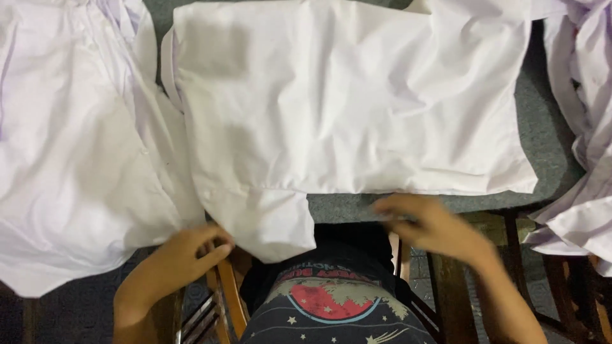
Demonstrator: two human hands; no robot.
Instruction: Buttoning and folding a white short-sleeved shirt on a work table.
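The left hand curls its grip at the hanging lower-left corner of a folded white cotton shirt, fingertips at the hem where the cloth droops over the near edge; whether the fingers actually pinch the fabric cannot be told. The right hand, blurred, hovers with fingers spread and nothing in its grip, just below the shirt's bottom hem near its middle. The shirt lies flat above both hands, spread across a grey felt-covered tabletop. A loose pale lilac shirt lies to its left, touching it, and a crumpled heap of pale lilac cloth spills along the right edge. Below, a wooden chair frame shows.
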